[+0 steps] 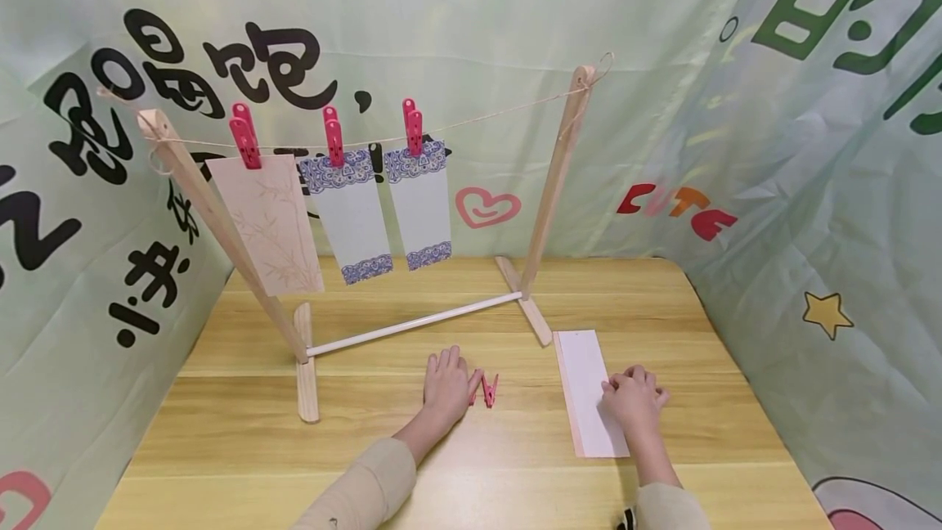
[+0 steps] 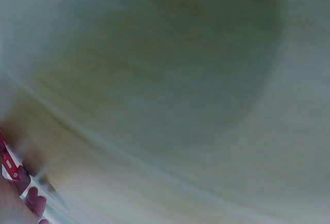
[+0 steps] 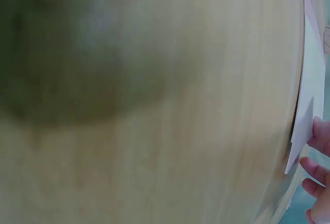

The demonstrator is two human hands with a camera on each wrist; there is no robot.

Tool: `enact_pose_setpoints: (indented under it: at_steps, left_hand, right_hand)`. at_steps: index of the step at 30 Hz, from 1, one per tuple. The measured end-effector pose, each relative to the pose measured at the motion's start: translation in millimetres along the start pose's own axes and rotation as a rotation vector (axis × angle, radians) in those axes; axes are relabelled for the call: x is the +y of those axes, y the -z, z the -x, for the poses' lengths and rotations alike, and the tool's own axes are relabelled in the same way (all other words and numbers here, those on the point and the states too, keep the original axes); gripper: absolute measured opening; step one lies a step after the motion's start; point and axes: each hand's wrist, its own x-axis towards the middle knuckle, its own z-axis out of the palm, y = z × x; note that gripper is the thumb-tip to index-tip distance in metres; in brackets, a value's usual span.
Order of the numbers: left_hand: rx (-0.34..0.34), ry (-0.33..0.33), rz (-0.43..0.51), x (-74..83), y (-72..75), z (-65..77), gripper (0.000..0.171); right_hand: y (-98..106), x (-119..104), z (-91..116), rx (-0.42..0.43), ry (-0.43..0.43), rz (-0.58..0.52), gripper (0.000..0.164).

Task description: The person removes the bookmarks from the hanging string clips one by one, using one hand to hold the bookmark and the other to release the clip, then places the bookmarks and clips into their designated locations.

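Note:
My left hand (image 1: 445,389) lies low over the table, fingers spread forward. Its thumb touches one of two small pink-red clothespins (image 1: 490,391); the left wrist view shows a red clothespin (image 2: 9,163) against a fingertip. Beside my right hand (image 1: 636,401) lies a stack of long paper strips, a white strip (image 1: 589,383) over a pinkish one. My right thumb touches the right edge of the white strip (image 3: 309,80), while the other fingers bend loosely off the paper. Much of each hand is outside its wrist view.
A wooden stand (image 1: 555,186) with a white crossbar (image 1: 412,323) holds a string. Pink clothespins (image 1: 334,137) hang a pinkish bamboo-print sheet (image 1: 268,227) and two blue-patterned paper strips (image 1: 353,219) from it. A printed cloth backdrop (image 1: 574,23) surrounds the wooden table (image 1: 699,334).

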Motion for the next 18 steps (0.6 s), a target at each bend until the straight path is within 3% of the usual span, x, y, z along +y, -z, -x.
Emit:
enact_pose_setpoints:
  at_steps: [9, 18]
  left_hand:
    - [-0.043, 0.015, 0.009, 0.0, -0.8, -1.1, 0.048]
    - [-0.043, 0.017, 0.007, 0.5, 0.2, -0.8, 0.049]
  right_hand:
    - [1.2, -1.3, -1.5, 0.012, 0.044, 0.095, 0.022]
    - [0.9, 0.6, -2.2, -0.008, 0.071, 0.169, 0.023]
